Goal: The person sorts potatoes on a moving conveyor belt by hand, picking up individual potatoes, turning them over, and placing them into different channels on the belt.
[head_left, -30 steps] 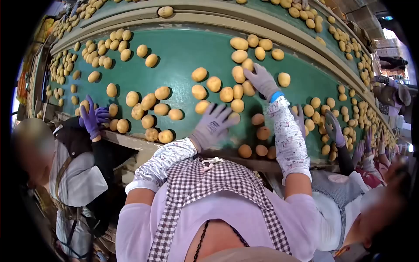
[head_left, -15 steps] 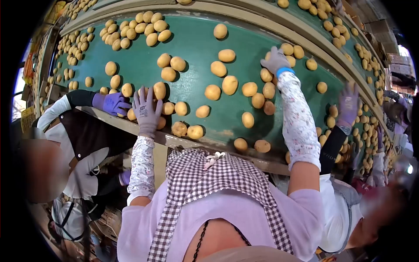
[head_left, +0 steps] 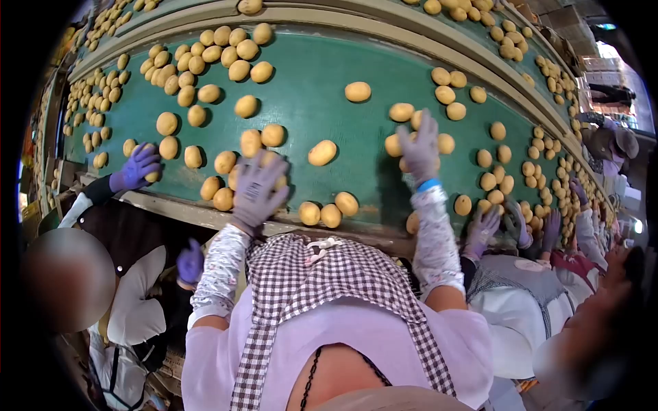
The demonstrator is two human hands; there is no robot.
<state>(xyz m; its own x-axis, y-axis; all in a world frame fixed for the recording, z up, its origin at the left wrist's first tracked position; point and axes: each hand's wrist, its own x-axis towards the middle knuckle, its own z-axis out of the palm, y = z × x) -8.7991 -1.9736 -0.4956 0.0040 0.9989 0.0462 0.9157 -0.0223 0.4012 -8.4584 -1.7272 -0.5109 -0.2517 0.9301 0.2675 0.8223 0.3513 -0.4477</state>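
Many yellow potatoes (head_left: 322, 152) lie scattered on a wide green conveyor belt (head_left: 308, 103) in front of me. My left hand (head_left: 257, 188), in a grey glove, lies spread over a small cluster of potatoes near the belt's near edge. My right hand (head_left: 419, 147), also in a grey glove with a blue cuff, reaches further out, fingers spread, touching potatoes beside it (head_left: 393, 144). Neither hand clearly grips a potato. I wear patterned sleeve covers and a checked apron.
A person on my left has a purple-gloved hand (head_left: 137, 168) on a potato at the belt's edge. More people with purple gloves (head_left: 486, 226) work along the belt to my right. A second belt (head_left: 480, 27) with potatoes runs beyond a grey metal rail (head_left: 329, 20).
My right hand has drawn back toward me from the far cluster. My left hand shifted right along the near edge. The potatoes have travelled along the belt, and the left neighbour's hand moved.
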